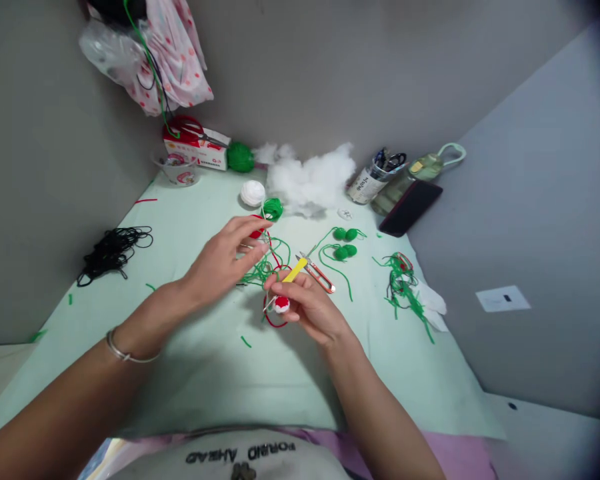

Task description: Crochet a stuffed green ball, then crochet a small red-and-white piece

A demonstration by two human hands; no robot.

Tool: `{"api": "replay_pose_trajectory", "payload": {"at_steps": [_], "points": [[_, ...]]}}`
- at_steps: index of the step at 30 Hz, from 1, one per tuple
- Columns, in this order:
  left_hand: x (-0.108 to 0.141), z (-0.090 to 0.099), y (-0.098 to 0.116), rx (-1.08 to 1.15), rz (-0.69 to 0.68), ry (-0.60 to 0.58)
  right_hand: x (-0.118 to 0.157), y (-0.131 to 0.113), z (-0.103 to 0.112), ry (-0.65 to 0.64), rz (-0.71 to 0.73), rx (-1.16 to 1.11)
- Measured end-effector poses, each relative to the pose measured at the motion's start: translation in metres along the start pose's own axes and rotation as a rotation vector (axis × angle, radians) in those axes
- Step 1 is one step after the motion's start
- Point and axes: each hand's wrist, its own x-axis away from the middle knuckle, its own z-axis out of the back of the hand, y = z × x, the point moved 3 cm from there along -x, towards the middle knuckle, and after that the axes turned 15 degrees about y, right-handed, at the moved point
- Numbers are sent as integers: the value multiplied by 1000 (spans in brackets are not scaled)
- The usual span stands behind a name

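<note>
My right hand [310,303] is closed around a crochet hook [295,271] with a yellow handle. A small red and white crocheted piece [281,305] sits at its fingers, and a red strand loops below it. My left hand [227,257] is raised to the left with its fingers stretched and apart. It is above tangled green yarn [257,272] and partly covers a red yarn ball [257,228]. Whether a thin strand runs over its fingers I cannot tell. Orange-handled thread snips [320,275] lie just beyond my right hand.
White stuffing [310,179], a white yarn ball [253,193] and green yarn balls [241,157] lie at the back. Small green crocheted balls [345,252] lie right of centre. Black cord [111,253] is at left, yarn scraps [405,290] at right. A phone [411,208] leans against a bottle [427,165].
</note>
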Motion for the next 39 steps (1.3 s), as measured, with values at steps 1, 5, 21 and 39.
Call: {"api": "replay_pose_trajectory", "payload": {"at_steps": [1, 5, 21, 39], "points": [[-1, 7, -2, -127, -78, 24, 1, -2, 4, 11, 2, -17], [9, 26, -4, -176, -149, 179, 2, -7, 12, 38, -3, -72], [-13, 131, -46, -569, -57, 102, 16, -25, 47, 8, 84, -97], [-24, 10, -7, -290, -227, -139, 9, 5, 51, -15, -55, -51]]}}
